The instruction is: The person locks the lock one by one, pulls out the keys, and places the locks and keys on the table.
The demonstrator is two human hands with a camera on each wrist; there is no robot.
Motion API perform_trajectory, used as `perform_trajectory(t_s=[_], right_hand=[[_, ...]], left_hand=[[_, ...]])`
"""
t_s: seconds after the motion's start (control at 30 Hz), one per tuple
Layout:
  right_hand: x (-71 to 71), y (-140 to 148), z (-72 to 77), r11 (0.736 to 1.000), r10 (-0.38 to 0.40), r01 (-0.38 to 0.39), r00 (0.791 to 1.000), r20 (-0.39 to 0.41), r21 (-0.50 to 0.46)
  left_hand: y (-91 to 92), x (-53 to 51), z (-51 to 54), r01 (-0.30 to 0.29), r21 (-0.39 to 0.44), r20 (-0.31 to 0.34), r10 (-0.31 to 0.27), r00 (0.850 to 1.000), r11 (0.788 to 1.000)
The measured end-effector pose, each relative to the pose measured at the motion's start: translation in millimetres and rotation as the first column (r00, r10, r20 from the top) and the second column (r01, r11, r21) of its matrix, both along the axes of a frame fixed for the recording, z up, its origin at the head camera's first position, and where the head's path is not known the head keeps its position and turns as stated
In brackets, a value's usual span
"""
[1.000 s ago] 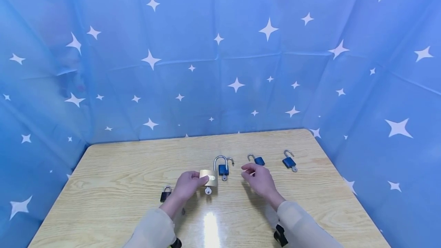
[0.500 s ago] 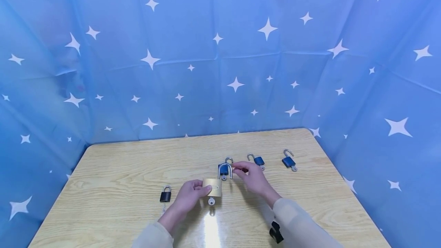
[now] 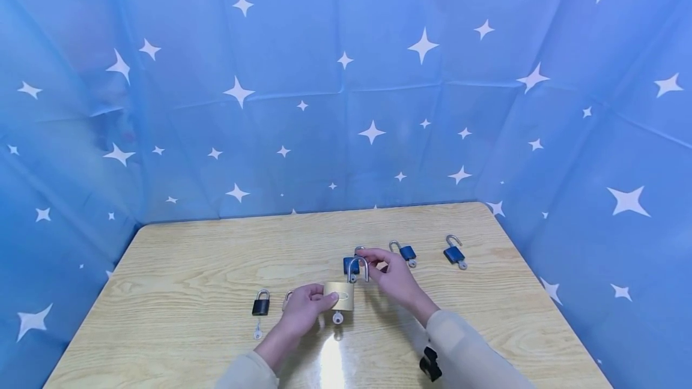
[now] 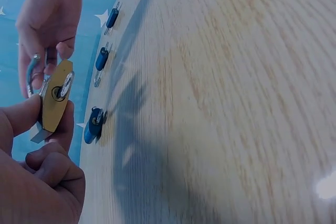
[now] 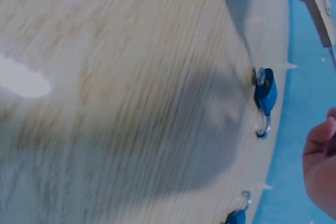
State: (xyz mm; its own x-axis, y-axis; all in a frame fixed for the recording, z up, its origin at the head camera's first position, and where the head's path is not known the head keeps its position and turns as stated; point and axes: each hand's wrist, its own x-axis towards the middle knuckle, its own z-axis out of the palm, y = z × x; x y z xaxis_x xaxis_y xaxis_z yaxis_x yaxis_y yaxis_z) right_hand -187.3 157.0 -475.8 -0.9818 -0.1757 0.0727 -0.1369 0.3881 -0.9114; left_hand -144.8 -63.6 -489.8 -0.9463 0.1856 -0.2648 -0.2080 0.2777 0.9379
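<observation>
A brass padlock (image 3: 339, 297) with its shackle raised is held between the thumb and fingers of my left hand (image 3: 304, 312), above the table. A key (image 3: 337, 317) sticks out of its underside, also facing the left wrist camera. My right hand (image 3: 397, 275) pinches the shackle (image 3: 358, 260) near its bend; its free end stands clear of the body. The right wrist view catches only part of the right hand (image 5: 321, 166) at its edge. Right behind the shackle lies a blue padlock (image 3: 350, 265), partly covered in the head view.
Two more blue padlocks, one mid-right (image 3: 408, 253) and one farther right (image 3: 453, 254), lie unlocked with keys. On the left is a black padlock (image 3: 261, 307) with a key below it. Another shackle (image 3: 287, 299) peeks out behind my left hand. A starry blue curtain (image 3: 292, 137) encloses the table.
My right hand has moved left from beside the blue padlocks onto the brass padlock's shackle. My left hand has brought the brass padlock slightly right and nearer to me.
</observation>
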Motion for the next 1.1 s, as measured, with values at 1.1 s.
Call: perform_trajectory(t_s=[1.1], right_hand=[[-7.5, -33, 24.8, 0.973, 0.0, 0.012, 0.999, -0.052, 0.229]], left_hand=[[13.0, 5.4, -8.8, 0.124, 0.101, -0.046, -0.12, 0.992, 0.987]])
